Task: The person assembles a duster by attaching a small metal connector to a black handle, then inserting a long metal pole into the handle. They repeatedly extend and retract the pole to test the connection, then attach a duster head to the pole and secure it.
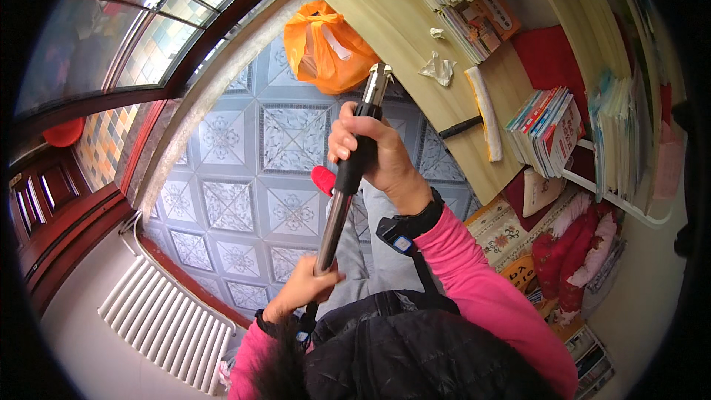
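Both of my hands are closed round a metal pole (335, 224) with a black sleeve grip near its upper end. My right hand (381, 152) wraps the black grip, higher and farther from my body. Lower down, my left hand (302, 283) holds the bare silver shaft. The pole slants up and slightly right, and its silver tip (380, 74) overlaps the edge of an orange plastic bag (326, 48) in the picture. I cannot tell whether tip and bag touch. The pole's lower end is partly hidden by my left hand and black vest.
To the right stands a wooden desk (392, 22) with stacked books (544, 130), crumpled tissue (438, 69) and a white-and-yellow strip (485, 115). A white radiator (167, 326) is at lower left, a glazed door (148, 37) at upper left. Red bedding (574, 252) lies at right. The floor (229, 200) is tiled.
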Motion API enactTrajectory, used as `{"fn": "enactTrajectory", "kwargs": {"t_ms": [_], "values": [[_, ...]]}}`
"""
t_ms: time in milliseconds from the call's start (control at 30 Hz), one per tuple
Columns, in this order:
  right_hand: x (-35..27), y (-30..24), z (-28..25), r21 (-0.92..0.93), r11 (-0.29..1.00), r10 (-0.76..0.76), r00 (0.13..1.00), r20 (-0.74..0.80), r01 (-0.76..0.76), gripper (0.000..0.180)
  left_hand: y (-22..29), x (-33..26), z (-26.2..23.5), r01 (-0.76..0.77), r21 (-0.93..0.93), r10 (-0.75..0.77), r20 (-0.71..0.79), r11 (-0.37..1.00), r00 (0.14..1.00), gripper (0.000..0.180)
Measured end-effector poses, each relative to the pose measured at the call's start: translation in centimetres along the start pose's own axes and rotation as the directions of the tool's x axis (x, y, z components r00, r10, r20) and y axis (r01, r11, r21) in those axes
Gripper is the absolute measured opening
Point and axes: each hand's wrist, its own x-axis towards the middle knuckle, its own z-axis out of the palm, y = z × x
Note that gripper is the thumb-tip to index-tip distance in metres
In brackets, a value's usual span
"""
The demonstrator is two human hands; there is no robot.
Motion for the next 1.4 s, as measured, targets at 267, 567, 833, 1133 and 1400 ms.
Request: {"fn": "enactTrajectory", "kwargs": {"t_ms": [267,567,833,1133,1400], "values": [[0.5,0.3,0.7,0.173,0.977,0.074,0.955,0.287,-0.127,0.021,-1.0,-1.5,1.2,0.129,-0.184,-0.113,0.092,0.974,0.989,0.019],[0.5,1.1,1.4,0.163,0.985,0.035,0.995,0.091,-0.049,0.018,-0.9,-1.3,2.6,0.027,-0.106,-0.043,-0.146,0.994,0.988,0.022],[1.0,1.2,1.2,0.050,0.998,0.048,0.999,-0.013,-0.047,0.018,-1.7,-0.2,1.9,-0.011,-0.104,-0.014,-0.239,0.995,0.971,0.018],[1.2,1.2,-0.1,-0.030,0.996,-0.083,0.996,-0.037,0.082,0.016,-1.9,1.6,0.5,0.022,0.346,0.159,-0.487,0.938,0.858,0.018],[1.9,0.9,-3.1,-0.189,0.980,-0.148,0.875,-0.461,0.066,0.020,-0.7,2.2,2.0,-0.135,0.618,0.500,-0.469,0.775,0.728,0.020]]}}
